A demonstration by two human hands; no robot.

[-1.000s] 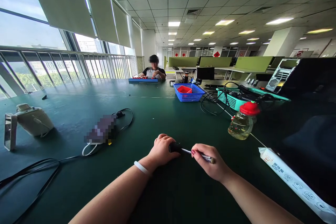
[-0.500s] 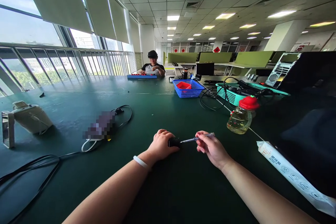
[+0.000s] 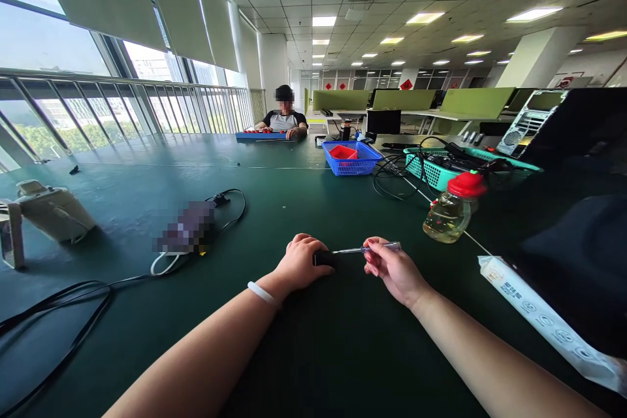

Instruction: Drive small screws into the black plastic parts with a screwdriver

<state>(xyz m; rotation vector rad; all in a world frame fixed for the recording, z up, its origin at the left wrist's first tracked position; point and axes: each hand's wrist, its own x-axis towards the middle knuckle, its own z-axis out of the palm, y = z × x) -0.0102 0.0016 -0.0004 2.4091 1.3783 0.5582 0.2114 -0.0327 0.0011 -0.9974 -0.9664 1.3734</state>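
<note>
My left hand [image 3: 300,263] rests on the green table [image 3: 313,209], its fingers closed round a small black object [image 3: 324,258]. My right hand [image 3: 393,268] pinches the clear handle of a thin screwdriver [image 3: 365,249]. The screwdriver lies almost level, its metal tip pointing left into the black object. A white band circles my left wrist.
A glass bottle with a red cap [image 3: 453,209] stands to the right. A white paper sleeve [image 3: 533,313] lies near the right edge. A blue basket [image 3: 351,158], a teal basket with cables [image 3: 441,170], a blurred object with cables [image 3: 189,230], a white device [image 3: 46,212]. A person [image 3: 285,117] sits at the far end.
My right hand turned the screwdriver from slanting down to the right to nearly level, raising its handle. Both hands shifted slightly away from me. The left hand kept its grip.
</note>
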